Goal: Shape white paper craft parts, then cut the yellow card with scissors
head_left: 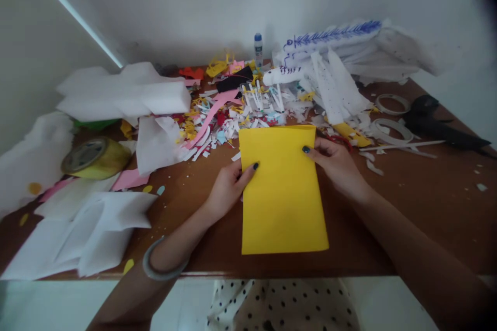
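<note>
A yellow sheet of paper [283,196], which looks folded in two along its length or stacked, is held up over the near middle of the table. My left hand [230,186] grips its left edge, thumb on the front face and fingers behind. At the upper right edge, my right hand [337,163] pinches it the same way, its other fingers curled at the side. Just beyond the sheet's top edge lies a heap of paper scraps [233,119] in white, pink, yellow and red.
A roll of tape [95,158] and folded white sheets [104,227] lie at left, near a white foam block [124,90]. A blue-capped glue bottle [258,49] stands at the wall. White rings [392,132] and a black object [442,121] lie at right. The wooden table [419,207] ends close to my body.
</note>
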### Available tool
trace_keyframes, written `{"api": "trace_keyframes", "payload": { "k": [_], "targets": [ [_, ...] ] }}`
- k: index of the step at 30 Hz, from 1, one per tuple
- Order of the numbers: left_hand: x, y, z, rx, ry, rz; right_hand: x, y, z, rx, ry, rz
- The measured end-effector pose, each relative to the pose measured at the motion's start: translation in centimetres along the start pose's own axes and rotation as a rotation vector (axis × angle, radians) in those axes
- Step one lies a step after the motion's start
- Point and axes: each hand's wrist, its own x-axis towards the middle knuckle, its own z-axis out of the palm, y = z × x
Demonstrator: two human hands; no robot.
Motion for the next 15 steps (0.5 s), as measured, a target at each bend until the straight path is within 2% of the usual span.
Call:
{"api": "trace_keyframes", "payload": {
  "k": [6,10,12,15],
  "targets": [
    [0.12,-0.05,-0.05,-0.038,-0.015,-0.018,0.62,0.70,-0.16,0.024,-0.039,-0.012],
    [0.05,-0.31,0.13,-0.047,-0.071,-0.015,0.44,0.55,0.12,0.138,-0.110,0.081],
    [0.04,-0.42,0.14,-0.038,-0.083,-0.020,0.57,0.58,-0.08,0.135,-0.094,0.072],
    [0.13,-0.42,-0.05,-0.020,-0.068,-0.008,1.04,0.79,-0.61,0.088,-0.026,-0.022]
  ]
}}
